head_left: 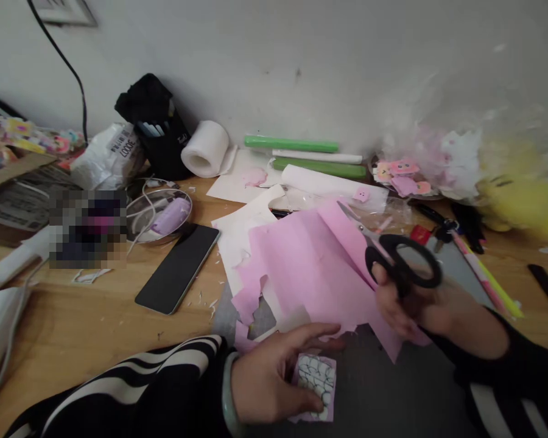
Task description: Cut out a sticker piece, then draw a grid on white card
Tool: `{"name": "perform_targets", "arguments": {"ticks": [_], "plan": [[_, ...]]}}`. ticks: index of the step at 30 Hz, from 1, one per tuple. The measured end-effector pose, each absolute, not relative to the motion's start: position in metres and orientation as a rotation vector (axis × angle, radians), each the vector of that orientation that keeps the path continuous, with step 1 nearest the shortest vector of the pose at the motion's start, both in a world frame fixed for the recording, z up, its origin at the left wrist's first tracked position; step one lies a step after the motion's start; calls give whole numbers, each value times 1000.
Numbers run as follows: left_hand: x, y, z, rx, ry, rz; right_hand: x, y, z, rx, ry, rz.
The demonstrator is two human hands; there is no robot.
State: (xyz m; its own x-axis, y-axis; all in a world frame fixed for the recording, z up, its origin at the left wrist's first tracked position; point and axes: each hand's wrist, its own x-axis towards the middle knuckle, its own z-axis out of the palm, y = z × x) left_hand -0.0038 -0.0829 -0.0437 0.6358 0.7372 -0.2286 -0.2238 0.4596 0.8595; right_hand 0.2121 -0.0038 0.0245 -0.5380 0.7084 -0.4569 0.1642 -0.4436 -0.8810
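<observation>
Near the bottom centre, my left hand has its thumb on a small card with a pattern of rounded outlines and a pink border. Its index finger is stretched out above the card. On the right, my right hand holds black-handled scissors by the handles. The scissor blades point to the upper left over a large sheet of pink paper. That sheet has ragged cut edges and lies on white paper and a dark grey mat.
A phone lies left of the mat, near a round dish with a cable. Behind stand a black pouch and a paper roll. Green rolls, keys, pens and a yellow plush line the back and right.
</observation>
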Motion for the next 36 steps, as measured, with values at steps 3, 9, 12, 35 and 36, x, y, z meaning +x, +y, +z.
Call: {"name": "perform_targets", "arguments": {"ticks": [3,9,12,35,36], "plan": [[-2,-88,-43,1054,639,695,200,-35,11,-1266,-1341,1903],[3,-98,-35,1277,726,673,191,-73,-7,-1334,-1501,1832],[4,-102,-29,1308,795,684,189,-74,-4,-1249,-1436,1863],[18,-54,-38,893,878,746,180,-46,-43,-1307,-859,1723],[17,-53,-37,918,888,700,180,-47,-42,-1312,-880,1733]]}}
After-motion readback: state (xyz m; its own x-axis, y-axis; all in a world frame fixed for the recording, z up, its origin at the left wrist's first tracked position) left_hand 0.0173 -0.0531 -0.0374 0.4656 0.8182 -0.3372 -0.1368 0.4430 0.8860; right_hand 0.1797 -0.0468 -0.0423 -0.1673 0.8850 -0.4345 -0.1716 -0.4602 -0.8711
